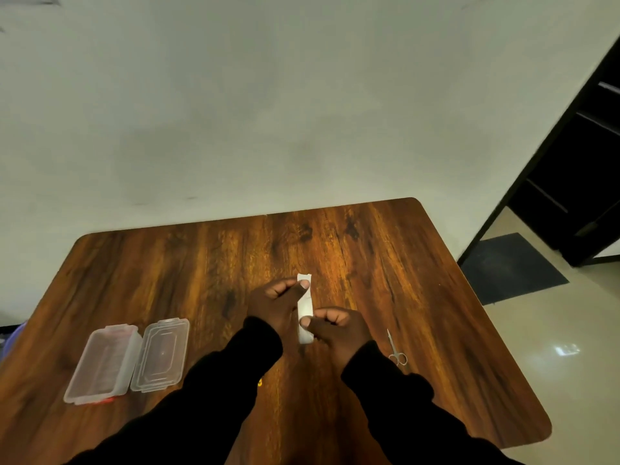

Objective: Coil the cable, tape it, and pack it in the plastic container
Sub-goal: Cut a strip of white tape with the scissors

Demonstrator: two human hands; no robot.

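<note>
Two hands: I see both pinch the white tape strip [305,308].
Left hand [276,302]: fingers grip its far end.
Right hand [335,332]: fingers grip its near part.
Plastic container [100,364]: open, left on the table [385,263].
Scissors [395,349]: right.

Both arms reach forward in black sleeves, forearms converging toward the middle. The left hand [278,303] sits farther out, thumb and forefinger pinched on the far end of a white strip [305,310]. The right hand [335,330] sits nearer, fingers curled, thumb and forefinger pinching the strip's near part.
</note>
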